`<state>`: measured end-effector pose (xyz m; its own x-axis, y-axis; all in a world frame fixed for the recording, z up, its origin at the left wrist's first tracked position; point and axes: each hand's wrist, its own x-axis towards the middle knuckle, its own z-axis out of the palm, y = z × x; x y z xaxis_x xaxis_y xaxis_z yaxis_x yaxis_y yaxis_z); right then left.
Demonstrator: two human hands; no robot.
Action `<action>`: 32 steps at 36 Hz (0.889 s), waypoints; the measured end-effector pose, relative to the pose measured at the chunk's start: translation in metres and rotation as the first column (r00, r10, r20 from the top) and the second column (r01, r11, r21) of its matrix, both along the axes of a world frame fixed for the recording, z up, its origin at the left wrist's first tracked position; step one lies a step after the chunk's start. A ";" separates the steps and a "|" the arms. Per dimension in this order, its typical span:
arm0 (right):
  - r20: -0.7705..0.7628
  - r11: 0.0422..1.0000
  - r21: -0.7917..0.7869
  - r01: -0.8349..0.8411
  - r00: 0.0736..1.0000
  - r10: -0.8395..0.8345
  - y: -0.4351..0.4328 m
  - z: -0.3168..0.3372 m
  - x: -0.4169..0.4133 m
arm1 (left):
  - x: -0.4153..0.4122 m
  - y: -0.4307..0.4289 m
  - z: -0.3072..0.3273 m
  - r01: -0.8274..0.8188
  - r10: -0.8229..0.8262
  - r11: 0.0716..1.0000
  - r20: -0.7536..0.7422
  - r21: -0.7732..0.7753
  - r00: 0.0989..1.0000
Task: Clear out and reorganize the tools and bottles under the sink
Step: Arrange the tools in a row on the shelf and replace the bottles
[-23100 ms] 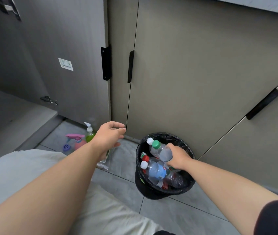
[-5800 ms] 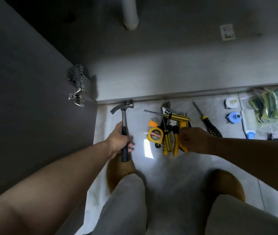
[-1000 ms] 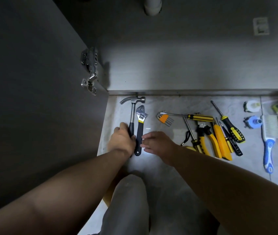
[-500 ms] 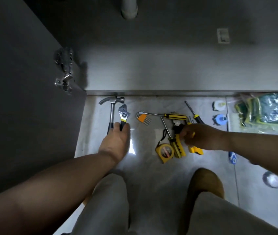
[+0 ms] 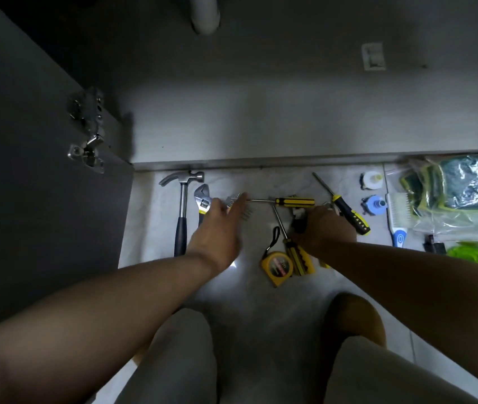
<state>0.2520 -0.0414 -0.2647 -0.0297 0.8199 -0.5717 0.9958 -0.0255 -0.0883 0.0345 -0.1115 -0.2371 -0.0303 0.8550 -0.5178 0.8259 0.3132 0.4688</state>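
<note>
Steel and yellow tools lie on the floor tiles (image 5: pixel 255 304) before the open sink cabinet (image 5: pixel 261 126). The hammer (image 5: pixel 183 211) and the adjustable wrench (image 5: pixel 202 199) sit side by side at the left, heads toward the cabinet. Your left hand (image 5: pixel 220 225) has left the wrench handle it covered half a second ago and stretches, fingers straight and holding nothing, toward the hex key set (image 5: pixel 239 204) just beside it. Your right hand (image 5: pixel 324 228) stays curled over the pile of pliers and screwdrivers (image 5: pixel 300 259) near the tape measure (image 5: pixel 277 268); I cannot tell what it grips. Two tools look sorted, and the row seems to be growing rightward. Further right lie a brush (image 5: pixel 397 220) and a bag of sponges (image 5: pixel 459 193).
</note>
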 end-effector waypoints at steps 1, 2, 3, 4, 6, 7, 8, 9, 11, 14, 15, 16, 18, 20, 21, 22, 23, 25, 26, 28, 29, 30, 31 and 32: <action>0.010 1.000 -0.009 -0.020 1.000 0.020 0.001 0.001 0.002 | 0.004 0.006 -0.003 -0.017 0.018 0.999 0.041 -0.038 0.999; 0.016 0.999 -0.017 -0.042 0.999 0.042 0.002 0.002 0.004 | 0.008 0.012 -0.005 -0.029 0.034 0.997 0.062 -0.073 0.998; 0.021 0.998 -0.023 -0.061 0.998 0.061 0.002 0.004 0.006 | 0.012 0.017 -0.007 -0.040 0.047 0.994 0.068 -0.104 0.997; 0.029 0.997 -0.035 -0.074 0.997 0.075 0.004 0.006 0.009 | 0.015 0.022 -0.009 -0.052 0.061 0.990 0.070 -0.130 0.996; 0.075 0.991 -0.101 -0.088 0.993 0.096 0.007 0.011 0.017 | 0.018 0.030 -0.010 -0.082 0.097 0.983 0.087 -0.162 0.991; 0.095 0.983 -0.165 -0.082 0.991 0.098 0.010 0.016 0.022 | 0.019 0.032 -0.010 -0.090 0.108 0.981 0.097 -0.171 0.989; 0.094 0.967 -0.249 -0.047 0.993 0.072 0.013 0.021 0.028 | 0.019 0.034 -0.010 -0.092 0.112 0.980 0.106 -0.177 0.988; 0.077 0.938 -0.347 0.017 0.997 0.011 0.016 0.026 0.033 | 0.021 0.035 -0.010 -0.091 0.113 0.979 0.112 -0.183 0.987; 0.091 0.847 -0.510 0.146 0.989 -0.116 0.021 0.037 0.045 | 0.025 0.038 -0.009 -0.084 0.108 0.978 0.114 -0.193 0.988; 0.134 0.718 -0.656 0.232 0.972 -0.192 0.024 0.048 0.058 | 0.033 0.042 -0.008 -0.064 0.089 0.976 0.115 -0.209 0.989; 0.127 0.685 -0.693 0.226 0.973 -0.192 0.024 0.050 0.060 | 0.036 0.043 -0.007 -0.057 0.085 0.973 0.122 -0.222 0.989; 0.114 0.659 -0.721 0.215 0.975 -0.193 0.023 0.052 0.062 | 0.040 0.044 -0.006 -0.043 0.076 0.973 0.137 -0.229 0.988; 0.072 0.618 -0.761 0.198 0.972 -0.223 0.021 0.054 0.063 | 0.049 0.046 -0.003 0.020 0.020 0.978 0.190 -0.206 0.981; 0.009 0.603 -0.777 0.179 0.962 -0.273 0.019 0.055 0.060 | 0.060 0.046 -0.002 0.105 -0.065 0.982 0.242 -0.157 0.968; -0.026 0.602 -0.781 0.167 0.954 -0.298 0.018 0.055 0.058 | 0.064 0.045 -0.001 0.128 -0.084 0.981 0.275 -0.148 0.958; -0.062 0.605 -0.781 0.155 0.945 -0.322 0.018 0.055 0.056 | 0.066 0.045 0.001 0.137 -0.082 0.979 0.326 -0.152 0.942; -0.100 0.616 -0.775 0.142 0.935 -0.342 0.018 0.054 0.054 | 0.068 0.043 0.002 0.141 -0.070 0.978 0.396 -0.154 0.916; -0.179 0.648 -0.753 0.115 0.912 -0.369 0.017 0.052 0.048 | 0.066 0.038 0.004 0.097 0.039 0.974 0.576 -0.204 0.817; -0.216 0.666 -0.738 0.107 0.898 -0.384 0.016 0.052 0.043 | 0.065 0.035 0.006 0.053 0.134 0.964 0.645 -0.262 0.752; -0.288 0.703 -0.704 0.098 0.866 -0.409 0.011 0.053 0.032 | 0.061 0.027 0.006 -0.077 0.276 0.948 0.676 -0.310 0.684; -0.329 0.721 -0.687 0.094 0.844 -0.424 0.007 0.053 0.025 | 0.058 0.023 0.006 -0.159 0.332 0.937 0.650 -0.311 0.683; -0.369 0.736 -0.671 0.093 0.819 -0.439 0.003 0.052 0.017 | 0.053 0.018 0.004 -0.231 0.386 0.919 0.621 -0.318 0.682; -0.403 0.753 -0.652 0.089 0.801 -0.443 -0.001 0.053 0.009 | 0.048 0.012 0.004 -0.276 0.449 0.891 0.604 -0.361 0.658; -0.428 0.770 -0.633 0.083 0.791 -0.437 -0.004 0.053 0.001 | 0.043 0.007 0.005 -0.286 0.518 0.851 0.610 -0.441 0.600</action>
<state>0.2530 -0.0458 -0.2115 -0.3018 0.3783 -0.8751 0.7326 -0.4954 -0.4668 0.0779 -0.1048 -0.2318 0.1247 0.6650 -0.7364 0.0557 0.7363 0.6744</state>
